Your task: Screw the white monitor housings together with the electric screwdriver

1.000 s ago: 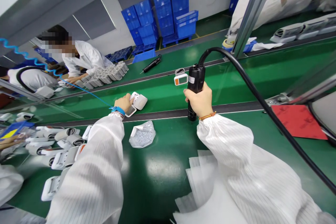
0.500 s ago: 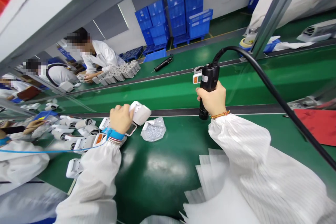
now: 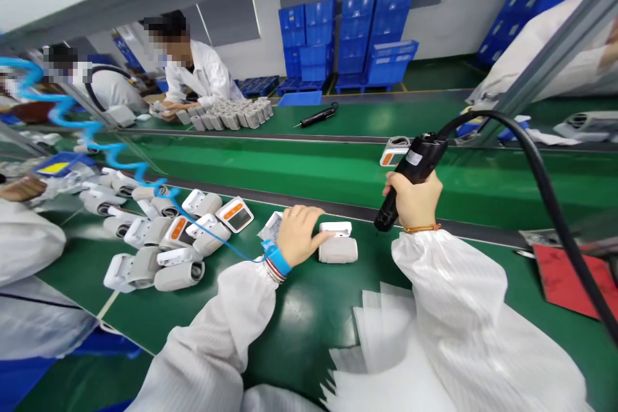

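Note:
My right hand (image 3: pixel 416 201) is wrapped round a black electric screwdriver (image 3: pixel 410 174), its tip tilted down to the left above the green bench. My left hand (image 3: pixel 300 233) is open, fingers stretched over a clear bag of small screws (image 3: pixel 271 226) and partly hiding it. Just right of the left thumb lies a white device with a rolled grey cuff (image 3: pixel 338 248), like a wrist blood pressure monitor, back facing up. Whether the thumb touches it I cannot tell. Another monitor with orange buttons (image 3: pixel 235 214) lies face up left of the bag.
Several cuffed monitors (image 3: pixel 145 232) crowd the bench at left, beside a co-worker's hand (image 3: pixel 24 188). White foam sheets (image 3: pixel 381 347) lie in front of me, a red sheet (image 3: pixel 574 277) at right. A monitor (image 3: pixel 393 153) sits on the conveyor (image 3: pixel 290 161). The screwdriver's cable (image 3: pixel 535 167) arches right.
My left hand has moved right from the pile and let go of the white monitor, which now lies on the bench. The screwdriver has tilted in my right hand. The view has shifted.

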`<state>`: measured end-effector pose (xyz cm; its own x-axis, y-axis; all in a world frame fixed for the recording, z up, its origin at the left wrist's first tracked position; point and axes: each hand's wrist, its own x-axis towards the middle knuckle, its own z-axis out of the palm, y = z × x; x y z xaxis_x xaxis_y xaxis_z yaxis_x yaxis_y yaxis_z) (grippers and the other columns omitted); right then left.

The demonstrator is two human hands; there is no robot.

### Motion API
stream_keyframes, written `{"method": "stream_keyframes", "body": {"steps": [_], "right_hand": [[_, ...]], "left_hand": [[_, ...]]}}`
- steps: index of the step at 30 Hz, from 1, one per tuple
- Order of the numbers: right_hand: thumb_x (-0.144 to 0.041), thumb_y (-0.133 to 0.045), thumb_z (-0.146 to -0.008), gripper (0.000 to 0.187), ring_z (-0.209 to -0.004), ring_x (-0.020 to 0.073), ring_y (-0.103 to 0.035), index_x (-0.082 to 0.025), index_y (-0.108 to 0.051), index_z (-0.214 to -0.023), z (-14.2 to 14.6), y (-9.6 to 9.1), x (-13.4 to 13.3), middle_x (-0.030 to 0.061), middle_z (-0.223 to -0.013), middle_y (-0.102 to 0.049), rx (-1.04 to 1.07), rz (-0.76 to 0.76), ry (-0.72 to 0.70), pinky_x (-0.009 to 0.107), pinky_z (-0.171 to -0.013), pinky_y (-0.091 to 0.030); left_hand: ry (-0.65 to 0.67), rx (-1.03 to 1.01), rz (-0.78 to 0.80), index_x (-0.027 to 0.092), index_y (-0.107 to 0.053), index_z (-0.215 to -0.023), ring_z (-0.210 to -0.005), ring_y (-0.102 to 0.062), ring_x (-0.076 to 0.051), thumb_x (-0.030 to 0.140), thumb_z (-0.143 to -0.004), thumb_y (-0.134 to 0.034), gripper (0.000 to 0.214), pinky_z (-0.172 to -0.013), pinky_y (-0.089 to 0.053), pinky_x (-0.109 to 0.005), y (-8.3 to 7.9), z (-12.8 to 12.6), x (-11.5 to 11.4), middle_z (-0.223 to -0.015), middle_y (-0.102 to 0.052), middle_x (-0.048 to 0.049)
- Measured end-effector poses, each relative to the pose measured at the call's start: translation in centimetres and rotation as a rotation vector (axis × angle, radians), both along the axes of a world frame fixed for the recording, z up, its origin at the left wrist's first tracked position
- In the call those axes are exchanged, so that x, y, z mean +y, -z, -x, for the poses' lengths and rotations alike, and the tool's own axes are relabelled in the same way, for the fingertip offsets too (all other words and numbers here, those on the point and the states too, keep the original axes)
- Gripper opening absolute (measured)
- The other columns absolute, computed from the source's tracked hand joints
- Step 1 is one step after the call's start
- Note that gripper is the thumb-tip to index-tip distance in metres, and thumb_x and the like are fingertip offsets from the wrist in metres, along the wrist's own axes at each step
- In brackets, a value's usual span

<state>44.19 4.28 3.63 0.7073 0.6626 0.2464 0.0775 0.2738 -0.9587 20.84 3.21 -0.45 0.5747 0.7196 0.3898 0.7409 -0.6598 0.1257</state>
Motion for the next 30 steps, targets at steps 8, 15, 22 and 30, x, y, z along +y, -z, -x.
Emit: {"method": "stream_keyframes", "body": {"steps": [8,15,22,30], "right_hand": [[-0.019,-0.070,-0.055,0.024,-0.040,0.0125,-0.051,-0.021,-0.050,-0.070,0.0,-0.1,-0.1,-0.0052,-0.052,-0.054,0.036,-0.024,-0.012,0.027,-0.039,-0.043],[-0.019,-0.071,-0.053,0.020,-0.040,0.0135,-0.051,-0.019,-0.054,-0.064,0.9,-1.3,-1.3,-0.0020,-0.052,-0.054,0.015,-0.114,-0.049,0.028,-0.040,-0.040],[-0.020,-0.061,-0.054,0.013,-0.041,0.0136,-0.050,-0.020,-0.056,-0.065,3.7,-5.5,-4.8,-0.0027,-0.051,-0.051,0.031,-0.379,-0.025,0.031,-0.043,-0.041],[-0.022,-0.057,-0.051,0.022,-0.039,0.0130,-0.047,-0.020,-0.053,-0.072,5.8,-7.7,-8.2,-0.0053,-0.046,-0.053,0.160,-0.475,-0.274,0.029,-0.039,-0.044]], "left_hand": [[-0.221,0.301,0.168,0.017,-0.069,-0.088,-0.092,-0.062,-0.028,0.034,-0.091,-0.054,0.023,-0.077,-0.042,-0.039,0.1,4.8,0.3,-0.090,-0.071,-0.0116],[-0.159,0.296,0.119,0.018,-0.069,-0.085,-0.098,-0.057,-0.029,0.027,-0.094,-0.048,0.024,-0.076,-0.037,-0.041,1.2,4.2,0.0,-0.095,-0.069,-0.0115],[-0.144,0.202,0.017,0.016,-0.067,-0.082,-0.091,-0.057,-0.026,0.034,-0.091,-0.059,0.022,-0.072,-0.035,-0.038,1.4,4.7,0.4,-0.086,-0.068,-0.0108],[0.195,-0.104,-0.351,0.018,-0.065,-0.080,-0.076,-0.056,-0.018,0.025,-0.097,-0.045,0.027,-0.070,-0.036,-0.034,1.7,2.1,-1.2,-0.078,-0.066,-0.0030]]}}
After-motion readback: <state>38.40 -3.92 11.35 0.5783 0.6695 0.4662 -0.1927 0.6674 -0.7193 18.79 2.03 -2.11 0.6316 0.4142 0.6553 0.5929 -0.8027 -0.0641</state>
